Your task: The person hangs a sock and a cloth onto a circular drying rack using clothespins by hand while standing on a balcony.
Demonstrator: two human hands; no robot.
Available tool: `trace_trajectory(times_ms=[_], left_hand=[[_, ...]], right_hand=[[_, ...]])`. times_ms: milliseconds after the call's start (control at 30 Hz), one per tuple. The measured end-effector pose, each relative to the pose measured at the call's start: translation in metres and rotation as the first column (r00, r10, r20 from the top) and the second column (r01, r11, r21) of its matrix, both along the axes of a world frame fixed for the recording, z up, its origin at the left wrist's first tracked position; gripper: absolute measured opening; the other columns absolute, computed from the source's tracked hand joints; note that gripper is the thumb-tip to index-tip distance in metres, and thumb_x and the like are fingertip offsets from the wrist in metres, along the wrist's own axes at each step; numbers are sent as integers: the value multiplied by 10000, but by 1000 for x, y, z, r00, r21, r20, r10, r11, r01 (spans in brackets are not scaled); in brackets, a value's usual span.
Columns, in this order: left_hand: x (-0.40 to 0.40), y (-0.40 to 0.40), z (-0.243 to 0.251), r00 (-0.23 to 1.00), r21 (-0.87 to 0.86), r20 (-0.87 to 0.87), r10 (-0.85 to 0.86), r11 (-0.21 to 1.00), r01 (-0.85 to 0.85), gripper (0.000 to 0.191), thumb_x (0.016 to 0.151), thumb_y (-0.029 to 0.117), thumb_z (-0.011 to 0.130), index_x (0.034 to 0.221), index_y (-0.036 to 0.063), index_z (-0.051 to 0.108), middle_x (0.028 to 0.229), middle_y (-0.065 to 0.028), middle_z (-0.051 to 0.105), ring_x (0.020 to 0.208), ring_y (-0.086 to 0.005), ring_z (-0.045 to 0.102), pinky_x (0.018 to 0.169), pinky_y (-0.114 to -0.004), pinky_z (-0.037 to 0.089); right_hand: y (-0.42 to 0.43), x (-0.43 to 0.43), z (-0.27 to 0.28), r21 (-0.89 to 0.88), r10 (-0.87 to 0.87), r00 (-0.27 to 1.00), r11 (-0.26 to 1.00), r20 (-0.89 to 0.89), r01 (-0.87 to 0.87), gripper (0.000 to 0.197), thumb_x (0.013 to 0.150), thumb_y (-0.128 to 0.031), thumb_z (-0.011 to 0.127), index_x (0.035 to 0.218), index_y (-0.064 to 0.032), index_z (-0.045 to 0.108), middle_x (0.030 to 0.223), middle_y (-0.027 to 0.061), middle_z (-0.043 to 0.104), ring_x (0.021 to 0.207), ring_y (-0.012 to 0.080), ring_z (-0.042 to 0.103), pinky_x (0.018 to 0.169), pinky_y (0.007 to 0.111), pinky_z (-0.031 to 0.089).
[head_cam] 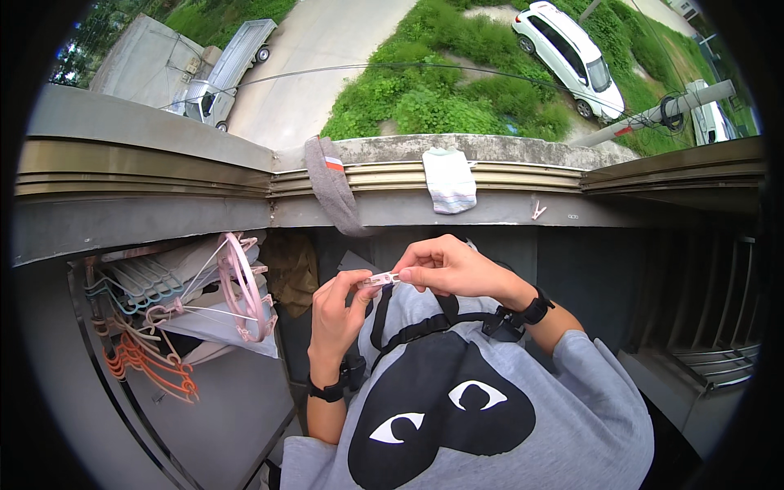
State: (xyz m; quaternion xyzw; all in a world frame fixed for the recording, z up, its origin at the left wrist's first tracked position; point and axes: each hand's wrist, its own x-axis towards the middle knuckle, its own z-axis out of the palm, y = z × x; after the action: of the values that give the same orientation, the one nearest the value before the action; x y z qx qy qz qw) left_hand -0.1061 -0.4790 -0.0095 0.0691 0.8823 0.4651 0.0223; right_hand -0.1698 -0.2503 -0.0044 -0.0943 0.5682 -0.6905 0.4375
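Note:
Between my two hands, in front of my chest, is a small pale pink clothes peg [380, 280]. My left hand [337, 312] pinches one end of it between thumb and fingers. At the other end, the thumb and fingers of my right hand [456, 269] grip a small loop or link. Beyond my hands, a grey-brown sock [334, 190] with an orange and white band drapes over the window track. A folded white cloth with faint stripes [450, 182] hangs over the same track. On the grey sill to the right lies another pink peg [538, 211].
At left, a round pink peg hanger [242, 288] hangs by a rail beside blue hangers [131, 294] and orange hangers [150, 364]. The window track [392, 179] crosses ahead of me. Outside are a white car [569, 58] and a small truck [229, 70]. Metal racks [723, 361] stand at right.

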Motion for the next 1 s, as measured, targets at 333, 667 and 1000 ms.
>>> trace_trajectory(times_ms=[333,667,1000], left_hand=[[6,-11,4,944,272,320,-80,962,-10,178,907,79,635,1025,-27,554,911,-109,671,837,-174,674,755,-279,517],[18,-151,-70,867,-555,-141,479,687,-470,529,840,296,705,1217,3,479,1217,-147,525,1159,-333,485,990,-460,366],[70,-216,-83,790,-495,-173,588,642,-586,215,913,166,580,1038,13,494,1077,-176,519,967,-382,534,844,-482,418]], right_hand=[[-41,8,-29,-198,-51,999,979,4,51,368,909,-184,669,1225,-39,548,908,-11,597,762,37,529,615,191,412],[-100,19,-36,-114,30,996,993,84,-20,246,956,-143,573,1132,15,641,857,8,633,685,56,514,622,216,452],[-145,35,-27,-228,200,920,966,337,-126,181,975,-165,460,995,-40,589,954,131,670,920,205,635,869,340,485]])
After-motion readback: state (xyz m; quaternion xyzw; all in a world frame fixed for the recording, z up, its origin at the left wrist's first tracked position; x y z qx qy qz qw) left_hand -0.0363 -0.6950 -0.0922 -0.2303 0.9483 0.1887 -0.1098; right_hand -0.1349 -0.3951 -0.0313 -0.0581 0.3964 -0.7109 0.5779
